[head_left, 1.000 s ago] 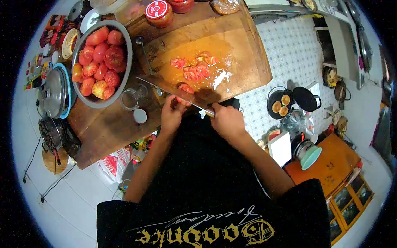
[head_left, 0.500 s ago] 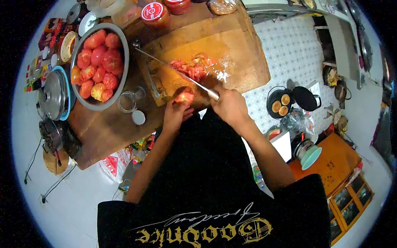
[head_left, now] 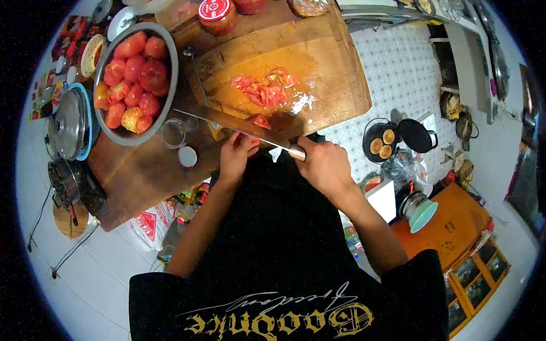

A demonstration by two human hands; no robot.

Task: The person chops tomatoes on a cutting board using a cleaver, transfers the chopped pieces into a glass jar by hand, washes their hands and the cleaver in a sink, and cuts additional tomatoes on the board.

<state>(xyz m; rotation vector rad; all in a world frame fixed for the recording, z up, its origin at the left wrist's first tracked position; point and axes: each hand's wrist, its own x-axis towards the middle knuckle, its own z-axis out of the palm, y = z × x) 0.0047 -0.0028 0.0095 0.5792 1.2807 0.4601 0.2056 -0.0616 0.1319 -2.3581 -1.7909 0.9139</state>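
My right hand [head_left: 325, 166] is wrapped round the handle of a long knife [head_left: 233, 124], whose blade points up and to the left. Under and behind the blade is a piece of tomato [head_left: 260, 121], near the front edge of the wooden cutting board [head_left: 333, 74]. My left hand [head_left: 238, 152] holds this tomato close to the blade; the knife partly hides it. Cut tomato pieces [head_left: 267, 94] lie in a pile on the middle of the board, beside a wet patch.
A metal bowl [head_left: 172, 59] of peeled tomatoes stands left of the board. Near it are a glass jar [head_left: 173, 133] and a white lid [head_left: 187, 156]. A red-lidded jar [head_left: 217, 16] stands behind the board. Pans [head_left: 417, 135] are at the right.
The knife was over the cut pieces half a second ago and is now back nearer me, over the tomato. My left hand has brought the tomato from a tilted hold to the blade.
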